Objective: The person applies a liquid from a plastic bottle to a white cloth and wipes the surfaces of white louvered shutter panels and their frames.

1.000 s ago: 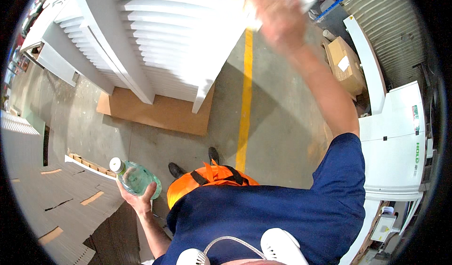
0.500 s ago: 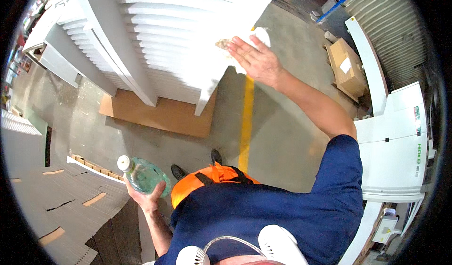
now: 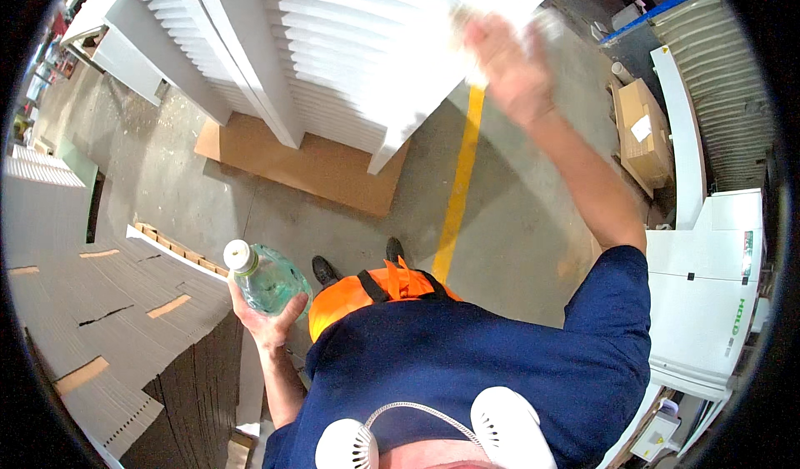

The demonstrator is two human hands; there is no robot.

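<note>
A grey concrete floor (image 3: pixel 525 219) spreads under everything. Over its upper left part stands a big white slatted panel (image 3: pixel 350 52) with raised side boards, its near end coming down at a flat sheet of brown cardboard (image 3: pixel 308 173). To the person's left is a broad stack of greyish cardboard (image 3: pixel 58 302) with several tan gaps in its top. On the right side, well apart from the panel, is a white cabinet (image 3: pixel 700 302), and farther off a brown box (image 3: pixel 646 159) with a white paper on it. The person wears a dark blue shirt (image 3: pixel 467 369), an orange garment (image 3: pixel 337 300) at the waist and a white neck fan (image 3: pixel 510 431). A yellow line (image 3: pixel 461 190) runs along the floor between the panel and the box.

The right hand (image 3: pixel 515 73) is stretched out at the panel's right edge, blurred, its fingers over a pale cloth (image 3: pixel 462 40); whether they pinch it or only lie against it, I cannot tell. The left hand (image 3: pixel 268 323) is beside the stack, fingers and thumb wrapped around a clear greenish bottle (image 3: pixel 273 281), which leans with its white cap (image 3: pixel 239 255) toward the upper left. Two dark shoes (image 3: pixel 325 269) show just beyond the orange garment.
</note>
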